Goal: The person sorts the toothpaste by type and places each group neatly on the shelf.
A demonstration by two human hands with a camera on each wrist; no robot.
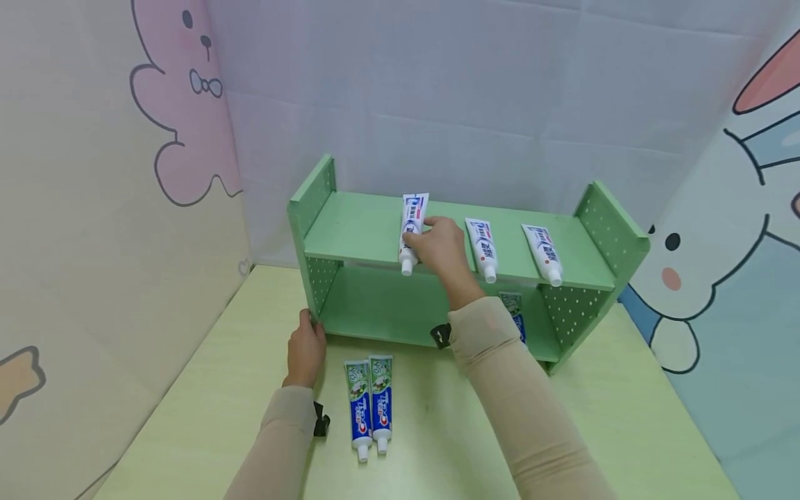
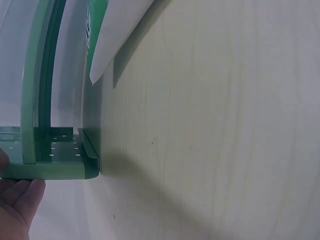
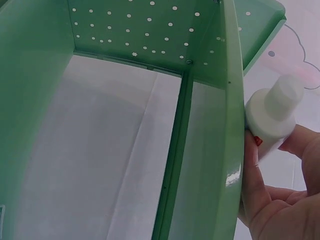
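My right hand [image 1: 442, 248] pinches a white toothpaste tube [image 1: 414, 215] between thumb and fingers, cap toward me, at the upper board of a green two-tier shelf [image 1: 365, 226]. The right wrist view shows the tube's white cap [image 3: 285, 95] beside the board's front edge, with the fingers partly hidden behind it. Down at the left, my left hand [image 1: 305, 353] grips the shelf's side panel [image 2: 55, 170], thumb on one face and fingers on the other. Two more white tubes, a middle one [image 1: 482, 248] and a right one [image 1: 542, 253], lie on the upper board.
Two blue-and-green toothpaste tubes, a left one [image 1: 359, 410] and a right one [image 1: 381, 403], lie side by side on the pale table [image 1: 206, 410]. Another such tube [image 1: 514, 316] is on the lower board, partly behind my right arm. A curtain [image 1: 437, 104] hangs behind the shelf.
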